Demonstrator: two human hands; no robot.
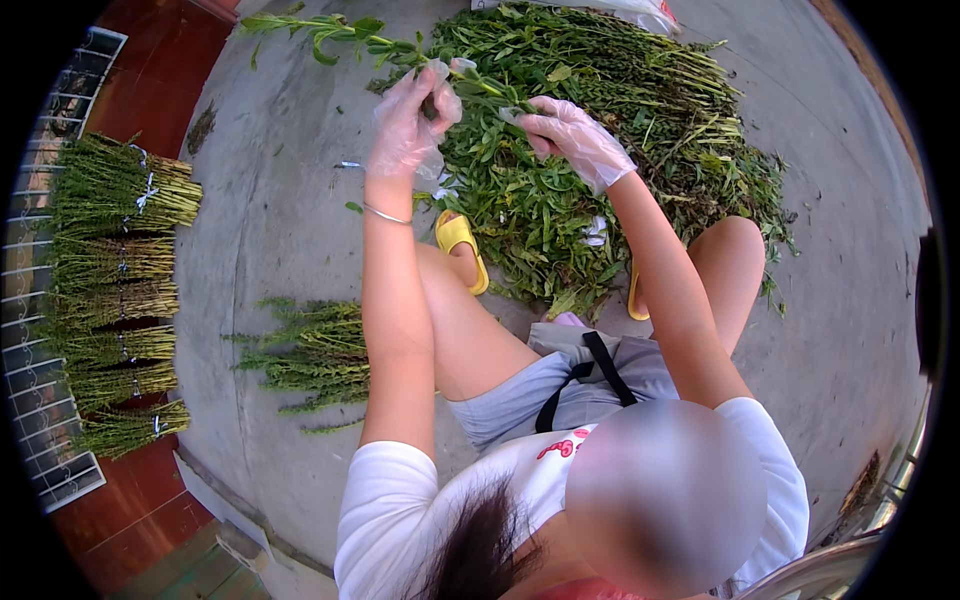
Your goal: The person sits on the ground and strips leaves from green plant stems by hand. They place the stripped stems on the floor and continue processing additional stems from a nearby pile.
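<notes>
My left hand (420, 112), in a thin clear plastic glove, has its fingers closed around the middle of a long green leafy plant stem (375, 41). At the stem's right end, the gloved fingers of my right hand (574, 135) pinch it. The leafy tip points to the upper left, above the concrete floor. Below and behind my hands lies a large heap of loose green leaves (525, 202). Cut stalks with seed pods (652, 82) are piled at the heap's upper right.
A smaller bunch of podded stalks (322, 360) lies on the concrete floor (292, 202) beside my left thigh. Several tied bundles (124, 187) stand along the red wall (139, 82) and window grille at left. A white plastic bag (637, 11) is behind the heap.
</notes>
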